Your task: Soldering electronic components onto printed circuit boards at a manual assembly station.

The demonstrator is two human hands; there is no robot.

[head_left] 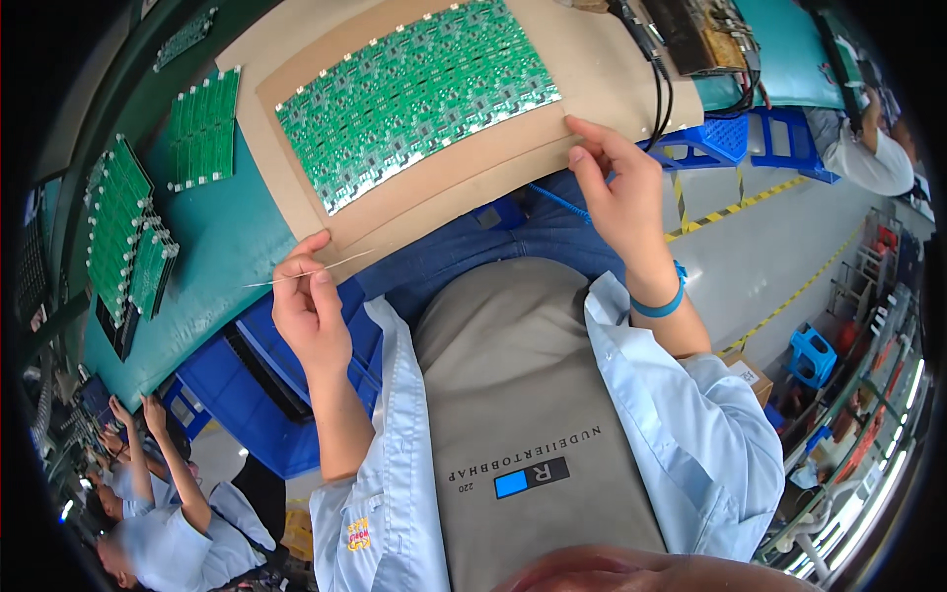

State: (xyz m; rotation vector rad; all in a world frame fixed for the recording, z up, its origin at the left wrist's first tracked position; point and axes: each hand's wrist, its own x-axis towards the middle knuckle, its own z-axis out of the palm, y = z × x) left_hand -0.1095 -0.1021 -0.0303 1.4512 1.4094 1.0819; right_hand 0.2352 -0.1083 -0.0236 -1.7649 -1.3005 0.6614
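A large green circuit board panel (pixel 419 94) lies on brown cardboard (pixel 414 212) in front of me, its surface covered with small components. My left hand (pixel 311 296) is at the cardboard's near left corner, fingers closed on a thin pale wire (pixel 345 261) that sticks out on both sides. My right hand (pixel 621 183) hovers by the panel's near right corner. Its index finger and thumb are apart, with nothing visible between them, and the other fingers curl in. A blue band (pixel 663 304) circles my right wrist.
More green boards (pixel 204 128) lie at the left on the green tabletop (pixel 232 232), with a stack of boards (pixel 123 227) beyond. Black cables (pixel 659 89) run down from a worn metal device (pixel 700 35) at the far right. Co-workers' hands (pixel 153 414) are at the lower left.
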